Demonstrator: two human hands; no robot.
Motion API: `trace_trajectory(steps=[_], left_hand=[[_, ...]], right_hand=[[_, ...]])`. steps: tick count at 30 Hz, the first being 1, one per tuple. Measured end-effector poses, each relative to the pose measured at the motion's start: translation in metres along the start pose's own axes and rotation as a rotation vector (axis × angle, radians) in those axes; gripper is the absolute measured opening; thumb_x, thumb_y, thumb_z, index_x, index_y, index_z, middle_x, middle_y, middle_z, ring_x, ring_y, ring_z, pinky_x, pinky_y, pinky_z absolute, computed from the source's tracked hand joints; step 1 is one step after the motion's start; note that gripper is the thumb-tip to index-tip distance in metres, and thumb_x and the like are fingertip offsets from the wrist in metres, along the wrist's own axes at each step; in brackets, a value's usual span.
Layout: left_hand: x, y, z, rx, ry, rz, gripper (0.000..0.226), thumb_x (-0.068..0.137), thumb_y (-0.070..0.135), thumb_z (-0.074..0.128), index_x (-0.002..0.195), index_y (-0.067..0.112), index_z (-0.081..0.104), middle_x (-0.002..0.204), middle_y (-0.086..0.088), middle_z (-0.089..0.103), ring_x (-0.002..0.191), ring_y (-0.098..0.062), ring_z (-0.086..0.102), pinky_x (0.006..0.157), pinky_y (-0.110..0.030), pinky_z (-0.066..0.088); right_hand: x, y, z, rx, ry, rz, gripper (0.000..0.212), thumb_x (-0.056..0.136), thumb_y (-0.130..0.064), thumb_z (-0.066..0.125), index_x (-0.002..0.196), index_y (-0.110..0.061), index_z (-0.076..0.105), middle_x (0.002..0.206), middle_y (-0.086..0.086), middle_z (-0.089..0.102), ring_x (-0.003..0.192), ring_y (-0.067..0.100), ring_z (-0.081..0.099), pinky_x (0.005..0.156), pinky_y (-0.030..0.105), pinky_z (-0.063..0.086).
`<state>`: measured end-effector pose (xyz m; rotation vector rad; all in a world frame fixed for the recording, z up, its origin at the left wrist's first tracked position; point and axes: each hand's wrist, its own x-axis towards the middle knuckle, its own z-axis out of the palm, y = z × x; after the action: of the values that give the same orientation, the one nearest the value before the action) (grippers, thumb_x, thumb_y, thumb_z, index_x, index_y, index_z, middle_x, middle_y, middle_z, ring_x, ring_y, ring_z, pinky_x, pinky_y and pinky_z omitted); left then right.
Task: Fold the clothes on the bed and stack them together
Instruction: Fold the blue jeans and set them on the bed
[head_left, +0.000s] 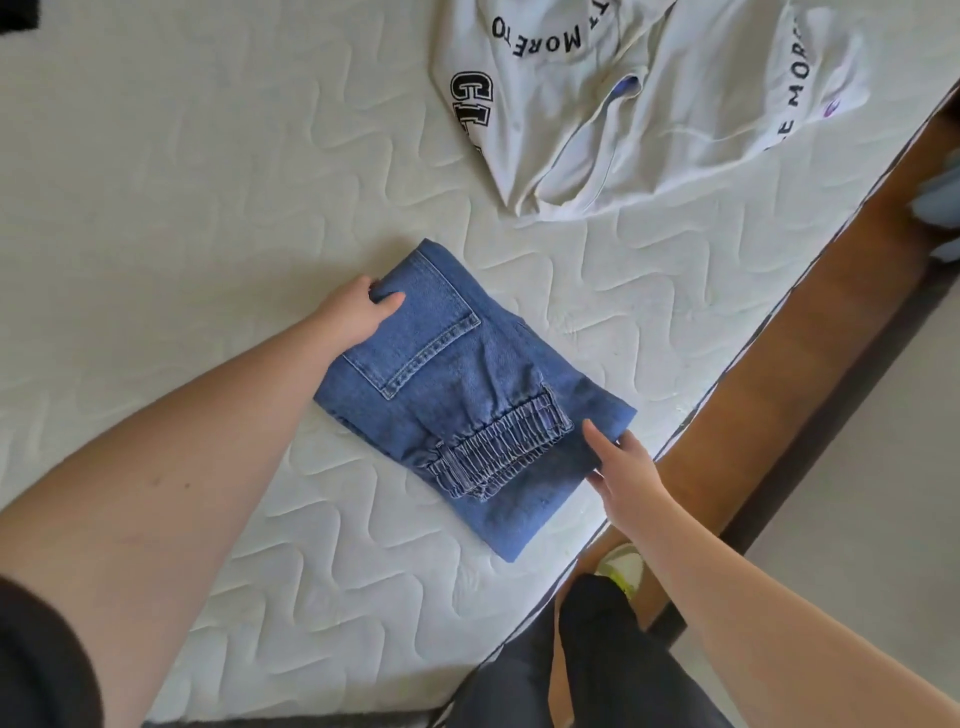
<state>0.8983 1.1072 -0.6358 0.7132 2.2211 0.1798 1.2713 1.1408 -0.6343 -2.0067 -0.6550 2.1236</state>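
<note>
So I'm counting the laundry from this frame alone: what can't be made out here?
Head view only:
- White garments: cut off by the top edge and overlapping, so their number is unclear.
- Lettering on them: broken by folds.
- Folded jeans: inner layers hidden beneath the top one.
- Left hand and right hand: fingers tucked beneath the denim.
- Dark shape, top-left corner: cropped.

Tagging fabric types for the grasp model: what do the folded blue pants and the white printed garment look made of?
Folded blue pants: looks like denim, matte; twill weave, contrast topstitching on the pocket, elastic-gathered cuffs.
White printed garment: probably soft cotton knit, matte; limp creases, dark printed lettering. Exact fibre cannot be told.
</note>
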Motion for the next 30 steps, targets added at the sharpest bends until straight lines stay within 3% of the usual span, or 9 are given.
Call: trace_trajectory(steps=[3,6,9,12,14,16,21,25,30], left_hand=[[0.005,-0.001,0.005,-0.015,-0.007,-0.031,0.055,0.095,0.052,0.054,0.124,0.006,0.055,0.12,-0.015,0.062,0.104,-0.033,0.059,0.087,-0.038,0.047],[-0.003,0.003,0.011,0.001,0.081,-0.037,0.047,0.096,0.049,0.054,0.118,0.007,0.053,0.116,-0.016,0.062,0.103,-0.034,0.059,0.089,-0.042,0.048],[-0.025,0.016,0.03,0.166,0.309,0.02,0.056,0.095,0.045,0.055,0.138,0.011,0.042,0.135,-0.017,0.051,0.126,-0.037,0.048,0.101,-0.048,0.04],[-0.066,0.029,0.062,0.199,0.5,0.259,0.067,0.095,0.037,0.055,0.151,0.009,0.03,0.151,-0.017,0.037,0.14,-0.035,0.034,0.112,-0.05,0.031],[-0.095,0.029,0.092,0.182,0.542,0.304,0.063,0.096,0.031,0.053,0.151,0.007,0.032,0.154,-0.016,0.034,0.143,-0.033,0.031,0.115,-0.051,0.029],[-0.12,0.026,0.119,0.177,0.556,0.232,0.062,0.098,0.031,0.047,0.153,0.007,0.029,0.158,-0.013,0.029,0.146,-0.029,0.026,0.118,-0.049,0.025],[-0.157,0.008,0.174,0.032,0.535,0.028,0.06,0.101,0.029,0.037,0.154,0.005,0.026,0.161,-0.014,0.022,0.148,-0.027,0.023,0.121,-0.043,0.021],[-0.162,-0.004,0.201,0.069,0.418,0.016,0.063,0.1,0.038,0.024,0.152,0.004,0.03,0.16,-0.016,0.024,0.148,-0.031,0.025,0.121,-0.044,0.022],[-0.151,-0.003,0.203,0.137,0.408,0.049,0.065,0.099,0.041,0.022,0.153,0.004,0.027,0.161,-0.02,0.019,0.148,-0.034,0.021,0.122,-0.043,0.013]], right_hand=[[0.01,-0.001,-0.008,-0.107,0.077,-0.05,0.015,0.089,-0.024,0.071,0.102,-0.021,0.065,0.108,0.001,0.069,0.101,0.018,0.066,0.08,0.028,0.057],[0.016,-0.001,-0.017,-0.306,0.163,-0.072,0.027,0.087,-0.029,0.073,0.106,-0.014,0.062,0.101,0.003,0.07,0.088,0.021,0.071,0.081,0.037,0.06],[0.011,-0.002,-0.021,-0.712,0.349,-0.183,0.035,0.086,-0.041,0.071,0.107,-0.02,0.052,0.095,-0.001,0.065,0.078,0.017,0.066,0.074,0.041,0.059],[0.0,-0.001,-0.016,-0.773,0.462,-0.527,0.035,0.09,-0.034,0.066,0.118,-0.021,0.048,0.111,-0.002,0.055,0.1,0.02,0.059,0.088,0.045,0.054],[-0.004,-0.006,-0.004,-0.885,0.419,-0.833,0.039,0.094,-0.026,0.06,0.13,-0.017,0.048,0.124,0.001,0.054,0.116,0.021,0.052,0.103,0.045,0.044],[-0.002,-0.018,0.019,-1.028,0.299,-1.085,0.047,0.096,-0.02,0.058,0.14,-0.011,0.045,0.138,0.006,0.051,0.13,0.023,0.044,0.112,0.044,0.033],[0.028,-0.04,0.086,-1.422,-0.041,-1.396,0.056,0.099,-0.024,0.049,0.15,-0.005,0.035,0.156,0.009,0.036,0.145,0.026,0.031,0.119,0.042,0.024],[0.07,-0.042,0.092,-1.795,-0.159,-1.3,0.065,0.103,-0.044,0.031,0.157,-0.013,0.013,0.164,0.001,0.011,0.151,0.017,0.01,0.123,0.034,0.005],[0.089,-0.04,0.089,-1.861,-0.172,-1.235,0.068,0.101,-0.05,0.02,0.158,-0.016,0.004,0.165,-0.003,0.001,0.151,0.013,0.0,0.123,0.033,0.003]])
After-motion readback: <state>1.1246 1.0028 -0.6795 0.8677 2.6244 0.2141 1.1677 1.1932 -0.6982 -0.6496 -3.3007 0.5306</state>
